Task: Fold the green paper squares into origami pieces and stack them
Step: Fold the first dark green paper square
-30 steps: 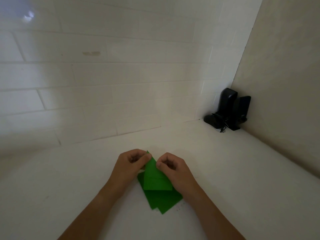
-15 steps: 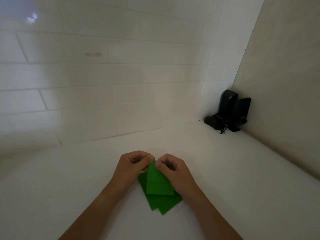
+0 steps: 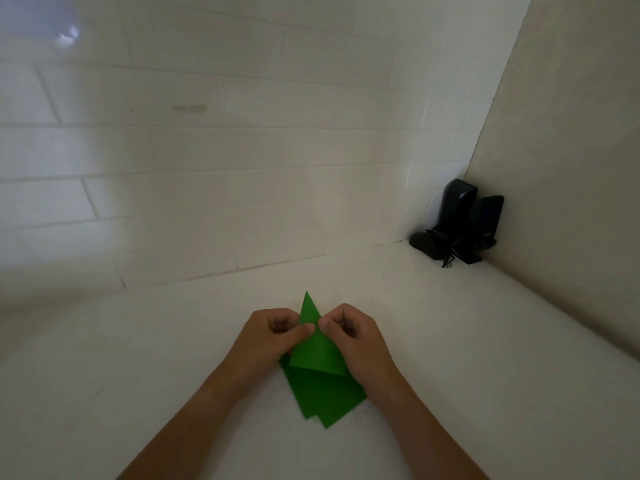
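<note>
From the head camera: 2 bare hands low in the middle, close together over a white table (image 3: 450,341). Left hand (image 3: 273,337) with fingers curled in, thumb tip pinching the left edge of a folded green piece (image 3: 317,355). Right hand (image 3: 353,336) with fingers curled too, thumb tip pinching the right edge of the same piece. Thumb tips almost touching on the paper. Folded green piece shaped like a tall triangle, sharp point sticking up past the fingers toward the wall, wide bottom edge nearer the camera. Under it, flat on the table, a small pile of green paper squares (image 3: 325,400), corners poking out at the bottom, not lined up. Cannot tell how many. Far off in the right corner, black things (image 3: 460,223) standing against a white tiled wall (image 3: 207,168), well apart from the hands.
</note>
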A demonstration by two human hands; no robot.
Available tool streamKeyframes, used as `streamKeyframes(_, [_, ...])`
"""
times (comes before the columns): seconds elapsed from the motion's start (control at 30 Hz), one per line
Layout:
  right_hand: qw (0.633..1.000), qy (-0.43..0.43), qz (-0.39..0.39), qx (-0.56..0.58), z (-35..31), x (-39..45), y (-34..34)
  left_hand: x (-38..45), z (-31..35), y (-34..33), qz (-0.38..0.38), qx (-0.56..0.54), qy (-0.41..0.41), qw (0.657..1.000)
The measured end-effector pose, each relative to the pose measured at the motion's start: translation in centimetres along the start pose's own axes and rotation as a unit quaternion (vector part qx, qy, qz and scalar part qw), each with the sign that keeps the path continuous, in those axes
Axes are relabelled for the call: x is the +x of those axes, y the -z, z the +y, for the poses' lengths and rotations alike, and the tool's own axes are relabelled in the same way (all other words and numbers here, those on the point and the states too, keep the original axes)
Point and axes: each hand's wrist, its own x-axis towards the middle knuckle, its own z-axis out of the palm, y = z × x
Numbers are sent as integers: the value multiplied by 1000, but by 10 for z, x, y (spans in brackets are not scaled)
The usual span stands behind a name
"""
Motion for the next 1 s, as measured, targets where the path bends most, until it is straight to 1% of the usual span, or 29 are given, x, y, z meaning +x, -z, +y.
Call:
streamKeyframes(0.07, [1000, 0, -1, 13, -1, 0, 0, 1, -1, 1, 6, 3, -2, 1000])
streamKeyframes(0.13, [1000, 1, -9, 20, -2, 0, 0, 2, -2, 3, 33, -8, -6, 999])
streamKeyframes(0.2, [1000, 1, -11, 10, 0, 1, -1, 5, -2, 5, 63, -18, -7, 998])
streamKeyframes(0.27, [1000, 4, -9, -5, 1, 2, 0, 6, -3, 5, 75, -26, -9, 997])
streamKeyframes(0.33, [1000, 9, -5, -14, 3, 2, -1, 5, -4, 4, 78, -27, -8, 997])
streamKeyframes(0.43, [1000, 10, 0, -15, 5, 3, 0, 4, -4, 4, 59, -23, -1, 998])
streamKeyframes(0.5, [1000, 9, 3, -10, 5, 4, 1, 4, -4, 5, 46, -2, 4, 999])
streamKeyframes(0.6, [1000, 3, 0, 6, 2, 2, 1, 4, -7, 8, 48, 15, -9, 999])
streamKeyframes(0.7, [1000, -9, -15, 22, -2, 0, -1, 5, -7, 9, 55, -10, -9, 998])
streamKeyframes(0.8, [1000, -8, -28, 10, -4, -1, 0, 5, -6, 7, 59, -26, -3, 998])
streamKeyframes(0.83, [999, -7, -32, 3, -4, -1, 1, 4, -5, 6, 64, -29, -9, 998])
streamKeyframes(0.97, [997, 5, -58, -59, -3, -2, 1, 6, -5, 11, 130, 20, -77, 988])
streamKeyframes(1.0, [996, 9, -60, -67, -3, -2, 0, 6, -4, 13, 131, 28, -90, 987])
